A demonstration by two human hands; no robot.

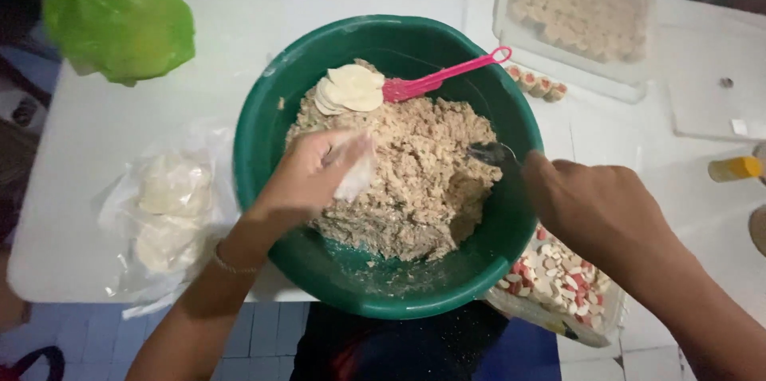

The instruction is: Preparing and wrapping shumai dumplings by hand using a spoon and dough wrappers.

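A big green bowl (279, 94) on a white table holds a heap of beige minced filling (423, 173). Over the filling, my left hand (307, 177) cups a thin pale dumpling wrapper (357, 173). My right hand (594, 209) grips a metal spoon (491, 152) whose tip rests on the filling at the bowl's right side. A small stack of round wrappers (351, 88) lies on the filling at the back. Next to the stack, a pink plastic spoon (447, 78) leans on the bowl's rim.
A clear bag of wrappers (171, 217) lies left of the bowl, a green plastic bag (120, 18) at the back left. A clear box of formed dumplings (578, 10) stands back right, several finished pieces (536, 84) beside it. A tub of red-and-white chopped bits (562, 281) sits under my right wrist.
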